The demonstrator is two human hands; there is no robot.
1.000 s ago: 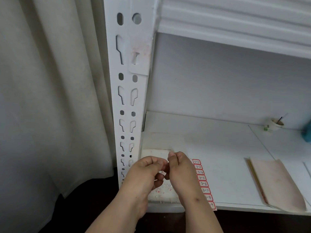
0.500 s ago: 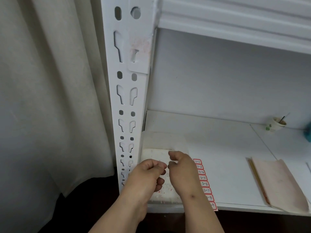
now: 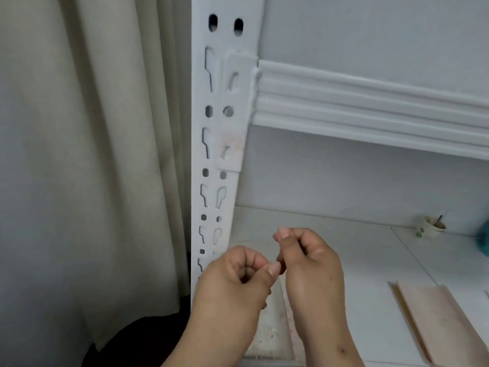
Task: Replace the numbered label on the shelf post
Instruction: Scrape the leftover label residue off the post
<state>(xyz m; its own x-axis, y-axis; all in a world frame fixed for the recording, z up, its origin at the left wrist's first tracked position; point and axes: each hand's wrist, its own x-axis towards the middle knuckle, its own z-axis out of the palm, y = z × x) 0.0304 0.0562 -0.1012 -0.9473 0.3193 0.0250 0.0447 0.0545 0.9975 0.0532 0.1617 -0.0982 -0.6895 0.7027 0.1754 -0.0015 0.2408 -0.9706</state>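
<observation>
The white slotted shelf post [image 3: 211, 144] stands upright left of centre. A faint reddish residue patch [image 3: 230, 144] marks its bracket plate just below the upper beam. My right hand [image 3: 309, 268] is raised above the lower shelf, with thumb and forefinger pinching a tiny pale piece, the label [image 3: 281, 231], which is mostly hidden. My left hand [image 3: 235, 282] hovers just beside the post's lower slots. Its fingers are curled and its thumb tip touches my right hand, with nothing seen in it. The label sheet is hidden behind my hands.
A beige curtain [image 3: 92, 154] hangs left of the post. The ribbed white upper beam [image 3: 370, 102] runs to the right. On the lower shelf [image 3: 370, 260] are a speckled tray [image 3: 270, 332], a beige folded paper [image 3: 436, 319], a small cup [image 3: 432, 225] and a teal object [image 3: 483, 239].
Both hands have risen from the label sheet towards the post and drawn slightly apart. My view has tilted up, so the upper beam sits lower in frame.
</observation>
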